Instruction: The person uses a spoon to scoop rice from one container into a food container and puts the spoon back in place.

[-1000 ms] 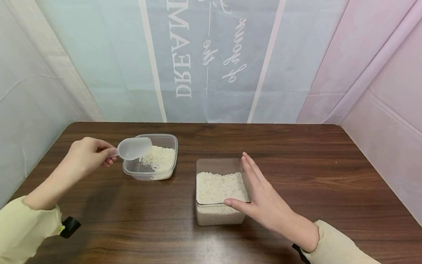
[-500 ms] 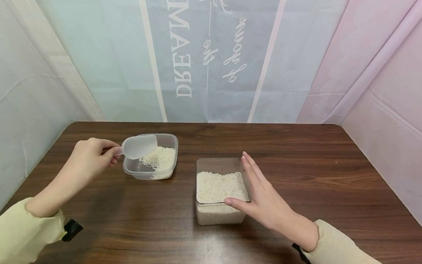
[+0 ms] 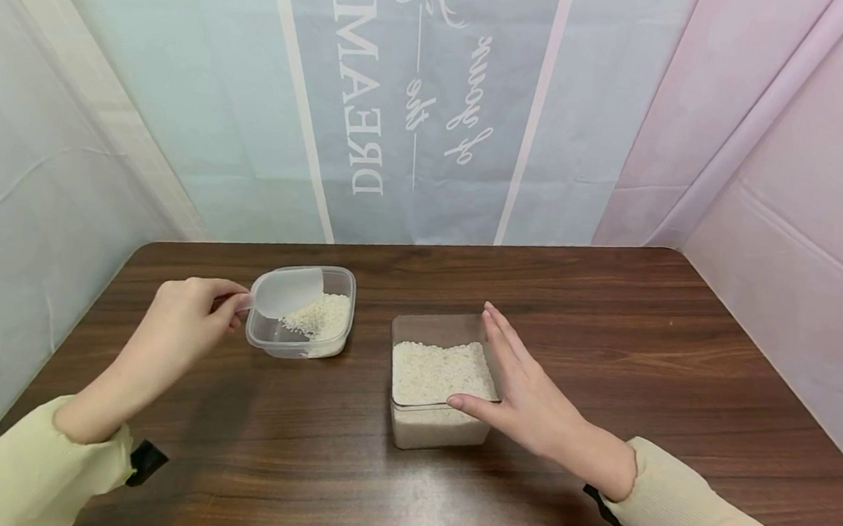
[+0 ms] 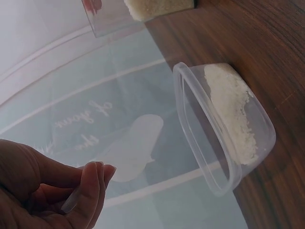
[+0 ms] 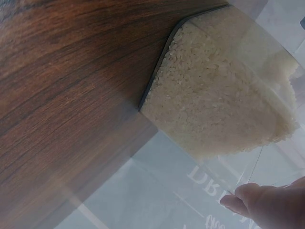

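Note:
My left hand [image 3: 189,319] pinches the handle of a translucent white scoop [image 3: 288,291], whose bowl hangs above a small clear plastic container [image 3: 261,337]. White rice [image 3: 325,318] lies inside that container, heaped toward its right side. No grains show on the scoop. In the left wrist view the scoop [image 4: 136,148] stands apart from the small container's rim. Against the right side of a larger clear container [image 3: 431,329] rests my right hand [image 3: 530,398], fingers straight, thumb over the near rim. More rice [image 3: 442,373] fills much of this larger container.
Both containers stand on a dark brown wooden table [image 3: 611,330], with a gap between them. Behind it hangs a pale cloth backdrop [image 3: 426,205] with printed lettering. Light cloth walls [image 3: 810,205] close off the sides.
My left hand and the scoop have shifted a little to the right, bringing the scoop's bowl farther over the small container. The right hand and both containers have stayed put.

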### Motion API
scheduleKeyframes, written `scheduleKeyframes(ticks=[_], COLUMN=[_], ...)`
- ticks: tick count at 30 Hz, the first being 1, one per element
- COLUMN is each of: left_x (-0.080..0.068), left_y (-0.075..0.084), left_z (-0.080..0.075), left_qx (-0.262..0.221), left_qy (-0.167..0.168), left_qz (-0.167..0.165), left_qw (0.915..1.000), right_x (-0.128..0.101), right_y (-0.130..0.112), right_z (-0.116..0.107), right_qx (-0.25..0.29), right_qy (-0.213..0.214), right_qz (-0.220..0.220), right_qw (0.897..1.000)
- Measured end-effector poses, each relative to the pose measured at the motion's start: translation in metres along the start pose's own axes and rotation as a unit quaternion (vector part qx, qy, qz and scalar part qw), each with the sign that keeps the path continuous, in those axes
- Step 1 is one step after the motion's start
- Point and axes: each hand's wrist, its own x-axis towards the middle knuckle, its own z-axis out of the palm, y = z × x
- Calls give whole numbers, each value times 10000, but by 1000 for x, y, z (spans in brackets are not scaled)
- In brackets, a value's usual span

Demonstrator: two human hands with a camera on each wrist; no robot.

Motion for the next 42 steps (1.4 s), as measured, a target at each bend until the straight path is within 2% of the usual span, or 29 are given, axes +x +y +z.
scheduleKeyframes(ticks=[11, 16, 25, 42], left_x=[-6, -7, -7, -5], left_y=[14, 18, 26, 41], left_z=[0, 1, 2, -1], left_qx=[18, 1, 8, -194], left_qy=[401, 639, 869, 882], left_qz=[342, 601, 913, 1052], left_qw=[9986, 9961, 9920, 9903], right_x=[0, 0, 0, 1], right_y=[0, 0, 0, -1], right_z=[0, 0, 0, -1], right_qx=[52, 70, 67, 67], right_qy=[32, 37, 49, 41], right_qz=[-30, -36, -50, -55], right_qw=[10000, 10000, 10000, 10000])
